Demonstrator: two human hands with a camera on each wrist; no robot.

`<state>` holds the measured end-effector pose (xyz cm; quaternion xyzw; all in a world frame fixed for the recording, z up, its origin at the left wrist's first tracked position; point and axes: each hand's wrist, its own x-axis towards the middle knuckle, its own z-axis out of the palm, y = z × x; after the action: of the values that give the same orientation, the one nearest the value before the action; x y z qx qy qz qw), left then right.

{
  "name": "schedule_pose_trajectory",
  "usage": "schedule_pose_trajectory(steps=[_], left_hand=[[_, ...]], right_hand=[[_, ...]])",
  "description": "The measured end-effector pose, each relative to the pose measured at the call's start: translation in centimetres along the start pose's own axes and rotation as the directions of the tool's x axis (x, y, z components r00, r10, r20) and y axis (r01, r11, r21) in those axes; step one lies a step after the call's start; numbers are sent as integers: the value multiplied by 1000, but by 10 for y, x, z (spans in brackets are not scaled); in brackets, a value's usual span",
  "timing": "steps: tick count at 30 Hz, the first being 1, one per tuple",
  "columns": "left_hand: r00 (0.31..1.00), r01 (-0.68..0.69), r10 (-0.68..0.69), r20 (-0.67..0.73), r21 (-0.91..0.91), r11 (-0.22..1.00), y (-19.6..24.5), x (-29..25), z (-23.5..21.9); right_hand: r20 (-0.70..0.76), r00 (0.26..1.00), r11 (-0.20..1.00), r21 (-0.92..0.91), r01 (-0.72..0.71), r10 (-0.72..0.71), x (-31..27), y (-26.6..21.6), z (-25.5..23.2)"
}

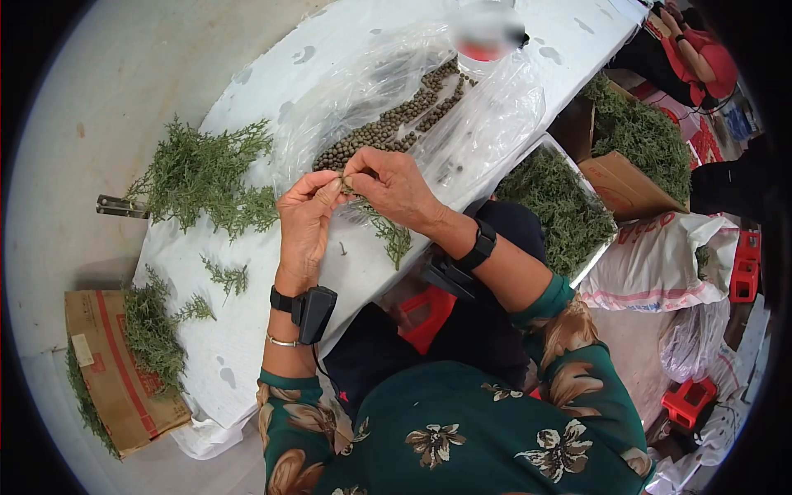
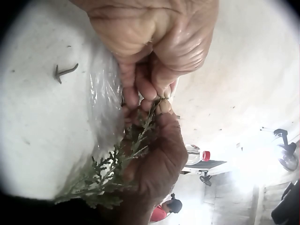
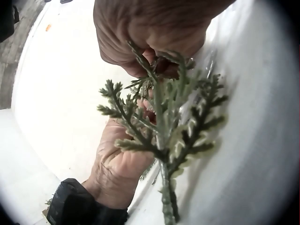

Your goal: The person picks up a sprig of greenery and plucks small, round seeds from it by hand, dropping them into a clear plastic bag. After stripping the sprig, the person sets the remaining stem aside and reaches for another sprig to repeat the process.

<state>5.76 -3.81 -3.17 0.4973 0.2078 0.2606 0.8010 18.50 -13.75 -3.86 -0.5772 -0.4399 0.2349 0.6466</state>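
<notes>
You have a white table [image 1: 231,328] before you, bearing a heap of greenery [image 1: 202,175], small sprigs [image 1: 224,275], a stem [image 1: 343,248] and clear plastic [image 1: 346,97].

Green floral sleeves [image 1: 301,421] — black wristbands [image 1: 480,245]

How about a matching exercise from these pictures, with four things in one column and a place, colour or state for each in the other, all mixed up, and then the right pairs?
Things:
1. green sprig
2. small balls
3. bangle
4. red-striped cardboard box

Place, colour or state:
A. silver-coloured, worn on an arm
B. at the lower left of the head view
C. pinched at the fingertips of the left hand and right hand
D. brown, many together in a long patch

Right pairs: 1-C, 2-D, 3-A, 4-B.
</notes>
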Motion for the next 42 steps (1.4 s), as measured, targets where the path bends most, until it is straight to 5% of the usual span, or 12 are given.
schedule_pose_trajectory(steps=[8, 13, 22, 42], left_hand=[[994, -91, 102, -36, 235, 968, -4, 1, -2], [996, -35, 34, -88, -10, 999, -2, 4, 0], [997, -32, 31, -66, -22, 999, -1, 3, 0], [986, -118, 129, -103, 100, 988, -8, 0, 6]], right_hand=[[-58, 995, 991, -115, 73, -80, -1, 4, 4], [81, 994, 988, 135, -78, 67, 7, 3, -3], [67, 991, 989, 88, -120, 114, 5, 0, -4], [-104, 989, 988, -125, 87, -101, -1, 2, 8]])
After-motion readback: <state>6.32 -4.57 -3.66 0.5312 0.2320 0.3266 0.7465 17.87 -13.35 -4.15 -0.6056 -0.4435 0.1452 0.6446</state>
